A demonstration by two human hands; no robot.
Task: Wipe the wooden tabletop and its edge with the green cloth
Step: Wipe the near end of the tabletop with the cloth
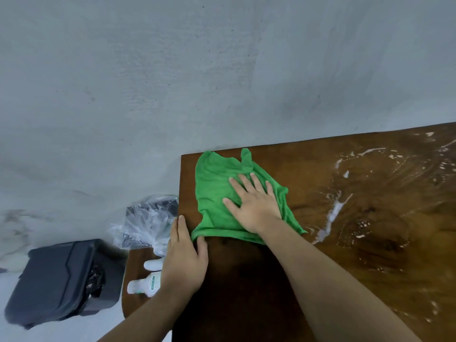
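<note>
Pressing down on the green cloth (217, 193), the right hand (254, 206) has its grip spread wide: fingers straight and fanned, palm on the fabric, pinching nothing. The cloth lies rumpled on the far left corner of the desk (246, 292), close to the left edge, with whitish wet streaks (333, 213) on the wood to its right. It looks light, soft and limp, likely to bunch under a push, so a flat palm in its middle suits it better than a pinch at a hem. Its long axis runs slantwise from the far left corner toward the near right, with a small tail pointing at the far edge. The left hand (183, 262) rests at the desk's left edge, fingers straight, thumb touching the cloth's near hem; whether it pins the hem I cannot tell.
</note>
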